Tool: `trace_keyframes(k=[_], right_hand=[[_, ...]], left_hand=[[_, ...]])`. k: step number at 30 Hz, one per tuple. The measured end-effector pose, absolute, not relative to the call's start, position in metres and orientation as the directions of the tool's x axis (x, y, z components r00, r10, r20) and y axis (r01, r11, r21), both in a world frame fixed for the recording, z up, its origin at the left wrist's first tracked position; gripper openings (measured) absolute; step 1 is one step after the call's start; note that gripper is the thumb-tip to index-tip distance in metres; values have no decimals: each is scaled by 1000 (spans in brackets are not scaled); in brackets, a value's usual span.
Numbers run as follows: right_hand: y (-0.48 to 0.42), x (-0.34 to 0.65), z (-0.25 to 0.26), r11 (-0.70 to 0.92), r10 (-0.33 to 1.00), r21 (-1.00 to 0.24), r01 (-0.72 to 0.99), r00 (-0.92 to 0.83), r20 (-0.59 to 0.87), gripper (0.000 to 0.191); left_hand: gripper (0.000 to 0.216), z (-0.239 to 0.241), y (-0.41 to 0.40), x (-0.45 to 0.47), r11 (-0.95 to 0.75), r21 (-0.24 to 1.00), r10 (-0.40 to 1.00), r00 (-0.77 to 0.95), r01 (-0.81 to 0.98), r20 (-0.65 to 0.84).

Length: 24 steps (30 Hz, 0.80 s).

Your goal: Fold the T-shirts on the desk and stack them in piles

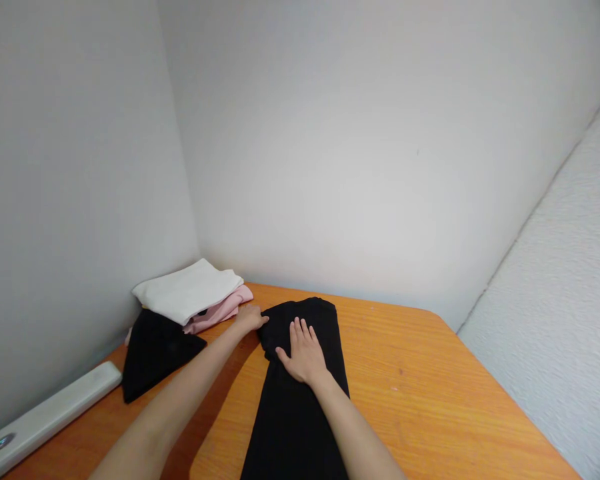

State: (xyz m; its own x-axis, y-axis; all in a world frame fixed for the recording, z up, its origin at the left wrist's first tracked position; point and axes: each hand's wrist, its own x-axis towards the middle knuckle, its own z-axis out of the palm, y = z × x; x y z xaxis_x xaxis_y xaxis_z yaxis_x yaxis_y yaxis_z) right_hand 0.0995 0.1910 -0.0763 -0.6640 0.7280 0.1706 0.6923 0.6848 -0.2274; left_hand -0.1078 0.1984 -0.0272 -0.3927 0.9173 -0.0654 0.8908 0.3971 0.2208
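A long black garment (295,420) lies lengthwise on the wooden table, running from the near edge of the view toward the wall. Its far end bulges out to the left, and its exact kind cannot be made out. At that bulging left edge my left hand (251,318) pinches the cloth, thumb on top and the other fingers partly hidden. My right hand (304,353) rests flat on the upper part of the garment, palm down with fingers spread.
Left of the garment is a pile of cloth: a white folded piece (187,290) on top, pink cloth (225,312) beneath, black cloth (155,350) in front. A long white object (50,417) lies along the left wall. The wooden table (410,387) meets walls behind.
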Motion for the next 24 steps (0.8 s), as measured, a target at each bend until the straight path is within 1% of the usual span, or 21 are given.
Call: trace_keyframes(k=[6, 10, 13, 15, 17, 19, 21, 24], right_hand=[[191, 101, -72, 679, 732, -262, 686, -658, 175, 82], [178, 104, -64, 647, 756, -311, 696, -638, 145, 73], [154, 103, -56, 644, 749, -353, 678, -652, 114, 68], [133, 101, -52, 655, 733, -376, 656, -672, 103, 71], [112, 99, -48, 656, 727, -384, 650, -681, 88, 76], [94, 103, -44, 663, 718, -372, 650, -692, 71, 79], [80, 113, -39, 695, 681, -375, 614, -729, 69, 78], [71, 136, -26, 753, 564, -451, 479, -823, 68, 70]], left_hand=[[32, -8, 208, -108, 374, 310, 926, -332, 874, -179], [30, 7, 214, -100, 366, 357, 930, -319, 859, -185], [25, 16, 223, -87, 314, 390, 949, -280, 866, -143], [20, 18, 230, -72, 257, 410, 966, -236, 875, -102], [20, 15, 233, -51, 187, 435, 982, -178, 881, -61], [29, 8, 227, -28, 102, 464, 994, -102, 880, -26], [40, -2, 211, -11, 1, 485, 1000, -6, 874, 10], [48, -17, 174, -5, -131, 475, 991, 96, 870, 98]])
